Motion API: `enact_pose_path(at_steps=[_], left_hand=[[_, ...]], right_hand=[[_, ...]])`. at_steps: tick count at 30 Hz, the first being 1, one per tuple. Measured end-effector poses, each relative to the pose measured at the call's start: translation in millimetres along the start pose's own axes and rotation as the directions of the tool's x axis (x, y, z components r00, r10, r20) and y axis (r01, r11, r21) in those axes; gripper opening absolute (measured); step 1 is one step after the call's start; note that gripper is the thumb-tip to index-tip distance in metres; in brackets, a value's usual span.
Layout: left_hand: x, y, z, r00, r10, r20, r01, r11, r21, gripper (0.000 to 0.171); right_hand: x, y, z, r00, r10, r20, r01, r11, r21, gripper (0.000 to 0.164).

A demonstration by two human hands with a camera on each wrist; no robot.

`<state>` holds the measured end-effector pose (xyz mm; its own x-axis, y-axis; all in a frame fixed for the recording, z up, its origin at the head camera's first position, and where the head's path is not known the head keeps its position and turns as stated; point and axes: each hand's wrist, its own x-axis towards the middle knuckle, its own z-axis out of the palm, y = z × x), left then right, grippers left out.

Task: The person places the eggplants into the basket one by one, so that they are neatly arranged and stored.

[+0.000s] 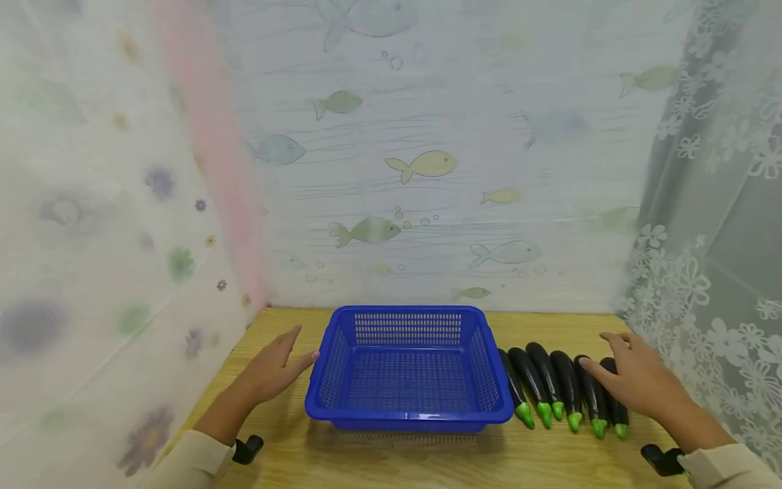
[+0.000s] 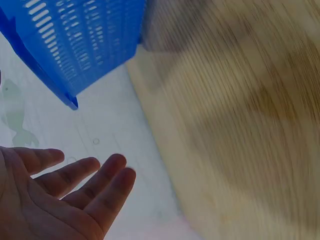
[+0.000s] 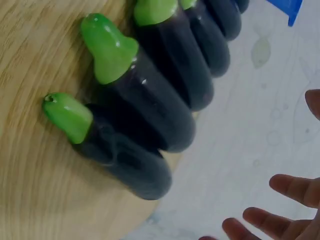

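Note:
A blue plastic basket with slotted walls stands in the middle of the table, nothing inside it. Beside its left rim is my left hand, fingers extended and thumb tip close to the rim. The left wrist view shows that palm bare, below the basket's wall. Several dark eggplants with green stem ends lie side by side in a row right of the basket. My right hand hovers over the rightmost ones, fingers spread and holding nothing. In the right wrist view its fingertips are apart from the eggplants.
The wooden table ends at a back wall hung with a fish-print sheet. A flower-print sheet closes the left side, and a sheer floral curtain hangs at the right. Dark straps with small mounts sit on both wrists.

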<state>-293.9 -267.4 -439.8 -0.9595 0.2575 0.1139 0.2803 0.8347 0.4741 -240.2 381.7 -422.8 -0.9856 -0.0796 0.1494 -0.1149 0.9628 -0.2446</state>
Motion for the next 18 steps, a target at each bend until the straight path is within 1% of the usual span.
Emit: enact_pose_path(at_steps=[3, 6, 9, 11, 13, 15, 18], left_hand=[[2.4, 3.7, 7.4, 1.0, -0.011, -0.009, 0.011, 0.996, -0.088, 0.094], [3.9, 6.8, 14.0, 0.999, -0.04, -0.032, 0.034, 0.986, -0.166, 0.091], [5.9, 9.6, 20.5, 0.995, -0.078, -0.056, 0.06, 0.962, -0.265, 0.086], [8.0, 11.5, 24.3, 0.992, -0.104, -0.07, 0.075, 0.939, -0.335, 0.084], [10.4, 13.0, 27.6, 0.99, -0.119, -0.081, 0.077, 0.912, -0.402, 0.082], [13.0, 14.5, 30.6, 0.988, -0.125, -0.089, 0.072, 0.887, -0.456, 0.081], [14.9, 15.7, 34.5, 0.987, -0.136, -0.083, 0.071, 0.84, -0.538, 0.079]], right_hand=[[1.4, 10.7, 2.2, 0.999, 0.049, 0.004, -0.049, 0.999, 0.001, 0.094], [2.1, 21.3, 6.2, 0.996, 0.093, 0.011, -0.093, 0.996, 0.005, 0.094], [1.6, 31.6, 11.3, 0.993, 0.12, 0.02, -0.12, 0.993, 0.017, 0.087], [0.5, 38.1, 14.7, 0.991, 0.128, 0.033, -0.129, 0.991, 0.027, 0.082], [-0.7, 44.3, 18.5, 0.991, 0.128, 0.045, -0.13, 0.991, 0.04, 0.078], [-2.2, 49.7, 22.4, 0.989, 0.136, 0.061, -0.14, 0.989, 0.054, 0.078], [-2.5, 54.5, 27.1, 0.986, 0.151, 0.07, -0.156, 0.985, 0.071, 0.079]])
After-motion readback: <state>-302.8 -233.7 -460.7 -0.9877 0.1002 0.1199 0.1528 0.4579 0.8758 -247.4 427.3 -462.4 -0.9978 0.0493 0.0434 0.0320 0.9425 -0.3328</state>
